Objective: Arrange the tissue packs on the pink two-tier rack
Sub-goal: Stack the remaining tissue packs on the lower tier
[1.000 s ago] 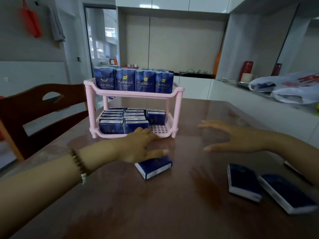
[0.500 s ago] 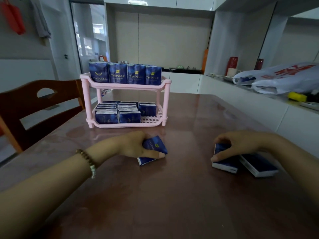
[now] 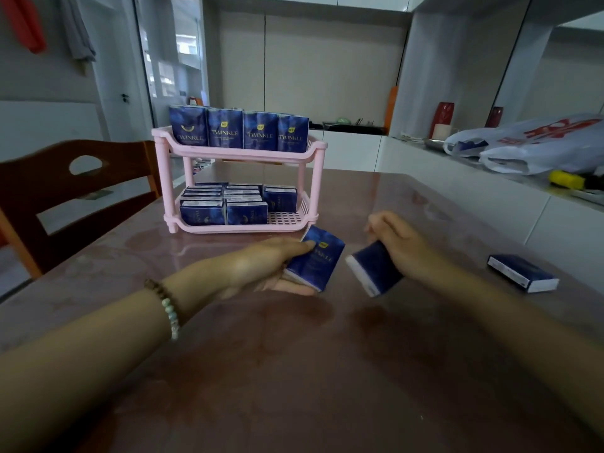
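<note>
The pink two-tier rack [image 3: 318, 178] stands on the brown table. Its top shelf carries a row of upright blue Twinkle tissue packs [image 3: 225, 129]; the bottom shelf holds several packs [image 3: 225, 204] filling the left and middle, with bare grid at the front right. My left hand [image 3: 264, 266] grips one blue pack [image 3: 318, 261] just in front of the rack's right foot. My right hand [image 3: 402, 243] grips a second pack [image 3: 372, 271], tilted, beside the first. One more pack [image 3: 523, 273] lies flat on the table to the right.
A wooden chair [image 3: 75, 191] stands at the table's left side. White plastic bags [image 3: 536, 145] and a yellow tool lie on the white counter to the right. The table [image 3: 294, 371] stretches bare toward me.
Both hands have lifted a pack off the table and brought them together toward the rack's front. One pack stays on the table at the right.
</note>
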`<state>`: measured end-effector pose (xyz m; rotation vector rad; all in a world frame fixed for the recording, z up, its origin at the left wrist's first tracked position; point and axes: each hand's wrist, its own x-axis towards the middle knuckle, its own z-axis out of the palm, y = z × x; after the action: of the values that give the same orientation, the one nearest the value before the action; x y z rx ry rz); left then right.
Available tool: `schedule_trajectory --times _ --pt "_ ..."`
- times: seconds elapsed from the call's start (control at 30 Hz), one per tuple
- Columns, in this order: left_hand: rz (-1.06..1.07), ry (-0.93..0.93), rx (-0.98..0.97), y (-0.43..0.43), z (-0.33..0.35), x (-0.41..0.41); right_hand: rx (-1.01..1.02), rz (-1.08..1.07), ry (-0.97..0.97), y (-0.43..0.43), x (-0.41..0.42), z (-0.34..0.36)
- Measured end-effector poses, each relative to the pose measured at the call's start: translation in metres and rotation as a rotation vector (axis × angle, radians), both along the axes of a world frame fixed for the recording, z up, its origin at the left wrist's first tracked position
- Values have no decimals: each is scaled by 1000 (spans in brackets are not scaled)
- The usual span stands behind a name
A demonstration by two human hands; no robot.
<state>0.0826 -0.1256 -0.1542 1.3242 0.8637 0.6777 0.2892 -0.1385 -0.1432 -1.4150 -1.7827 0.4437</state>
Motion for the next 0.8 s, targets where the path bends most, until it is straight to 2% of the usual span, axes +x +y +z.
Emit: schedule_trajectory --times 0.07,0.17,0.23,0.3,0.4,0.53,0.6,0.7,0.8 --pt "-51 -31 -14 -3 2 4 95 49 67 6 -20 -3" --pt "-133 60 65 -6 3 3 144 99 42 12 -38 -7" --pt "-137 109 105 -5 1 -1 160 133 118 15 -46 -7" --pt "-121 119 123 -2 1 -6 106 174 252 17 -49 -5" --pt "-50 78 162 5 5 -17 -96 274 369 21 -41 -3" --pt "62 82 336 13 9 -25 -188 427 285 22 -24 -10" --pt "70 135 471 16 7 -27 -184 423 211 19 -21 -14" --pt "-25 307 664 17 1 -30 -147 392 -39 15 -22 -21" --pt "-145 405 681 16 -4 -29 -160 402 -121 14 -22 -27"
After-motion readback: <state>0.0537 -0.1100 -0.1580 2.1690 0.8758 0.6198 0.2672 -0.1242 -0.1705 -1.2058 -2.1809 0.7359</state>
